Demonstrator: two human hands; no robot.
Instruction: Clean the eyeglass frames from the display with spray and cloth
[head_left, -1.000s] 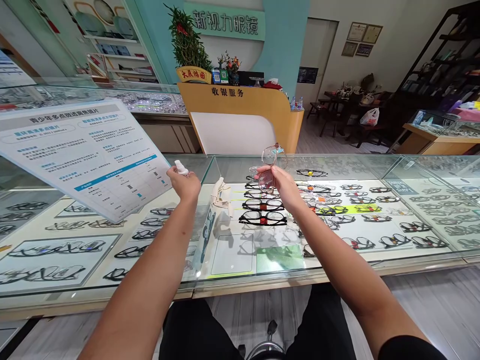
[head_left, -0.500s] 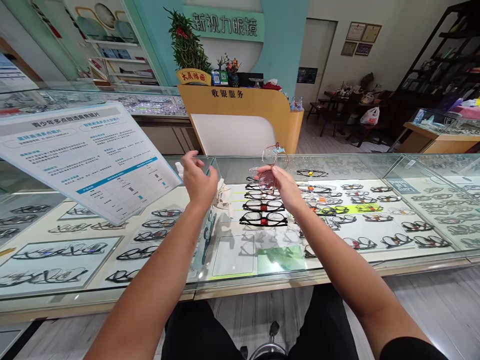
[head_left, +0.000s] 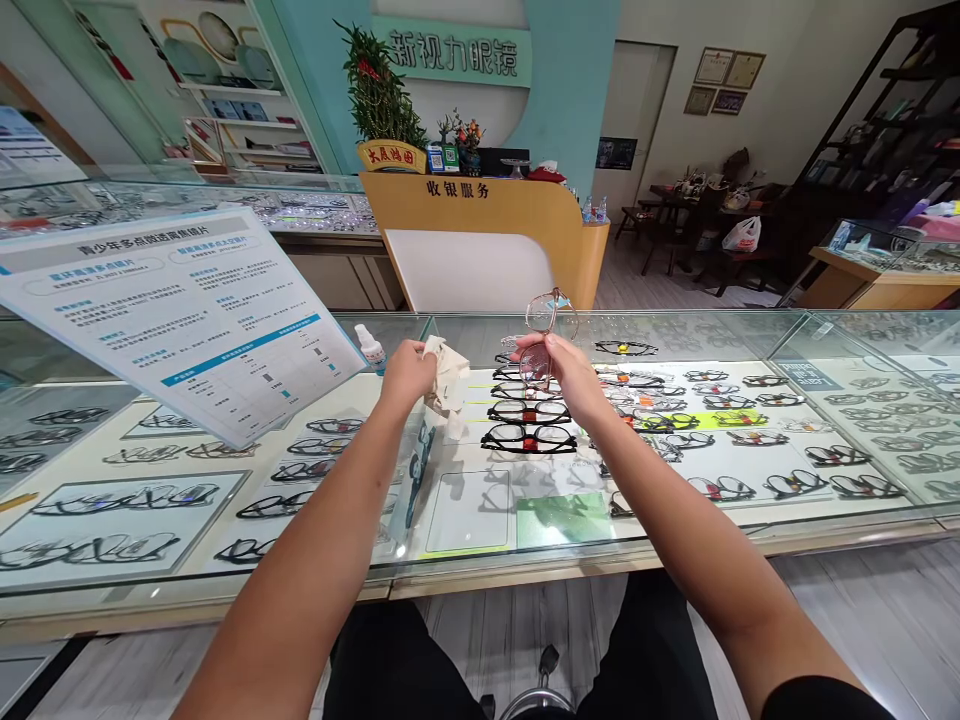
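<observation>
My left hand has its fingers closed on the edge of a crumpled cream cloth above the glass counter. My right hand pinches a pair of thin-rimmed eyeglasses, held up on end with one lens above the other. Just behind my left hand a small white dropper-type bottle stands on the glass. Below my right hand, rows of dark-framed glasses with red tags show in the display case.
A large printed sheet stands tilted at the left of the glass display counter. More frames lie in the left section. Behind the counter is a wooden cashier desk with plants. A stool base shows between my legs.
My left hand, open with spread fingers before, has lowered and closed on the cream cloth. The bottle behind it shows more fully. My right hand holds the eyeglasses in nearly the same place.
</observation>
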